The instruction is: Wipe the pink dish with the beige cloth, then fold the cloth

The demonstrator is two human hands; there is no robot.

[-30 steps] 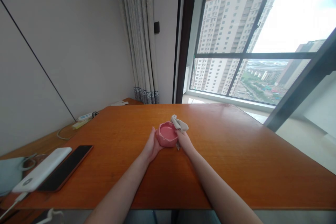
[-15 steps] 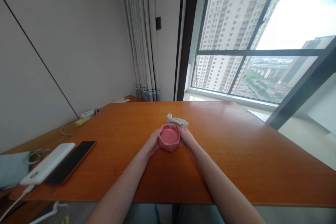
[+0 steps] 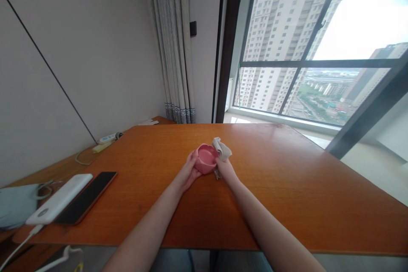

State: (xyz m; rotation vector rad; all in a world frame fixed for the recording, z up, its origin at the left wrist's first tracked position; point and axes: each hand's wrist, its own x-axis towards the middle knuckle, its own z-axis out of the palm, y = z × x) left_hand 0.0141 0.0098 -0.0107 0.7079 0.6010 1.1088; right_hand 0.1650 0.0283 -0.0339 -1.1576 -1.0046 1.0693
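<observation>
A small pink bowl (image 3: pixel 206 158) with a wavy rim is held between my two hands over the middle of the table, its inside facing up towards me. My left hand (image 3: pixel 190 171) is closed on the bowl's left side, with the thumb by the rim and fingers beneath. My right hand (image 3: pixel 225 168) grips a pale grey cloth (image 3: pixel 223 149) against the bowl's right side. Part of the cloth bunches above that hand and a corner hangs below it. The fingers behind the cloth are hidden.
On the brown wooden table (image 3: pixel 270 187), a white power bank (image 3: pixel 60 197) with a cable lies beside a black phone (image 3: pixel 87 197) at the left. A power strip (image 3: pixel 108 138) sits near the wall. A pale blue-grey pouch (image 3: pixel 15 206) is at the far left edge.
The bowl has turned and tilted in my hands and shifted slightly up. My left hand has moved further under it. The cloth has moved from behind the bowl towards its right side.
</observation>
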